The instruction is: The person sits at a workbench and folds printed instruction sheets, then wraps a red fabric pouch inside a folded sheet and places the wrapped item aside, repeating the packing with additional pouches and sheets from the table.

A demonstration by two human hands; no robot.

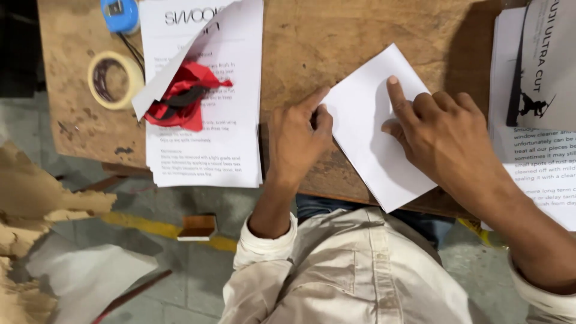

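A folded white sheet of paper point(366, 120) lies tilted on the brown wooden table point(336, 36), its near corner reaching the table's front edge. My left hand point(295, 141) rests on the table at the sheet's left edge, index finger and thumb touching the paper. My right hand point(438, 129) lies on top of the sheet, index finger stretched out and pressing flat on it, the other fingers curled. Neither hand grips anything.
Left of my hands lies a stack of printed sheets point(207, 150) with a red and black object point(183, 99) under a curled page. A tape roll point(114, 79) and blue tape measure point(120, 13) sit far left. More printed papers point(534, 132) lie right. Cardboard scraps point(36, 204) are on the floor.
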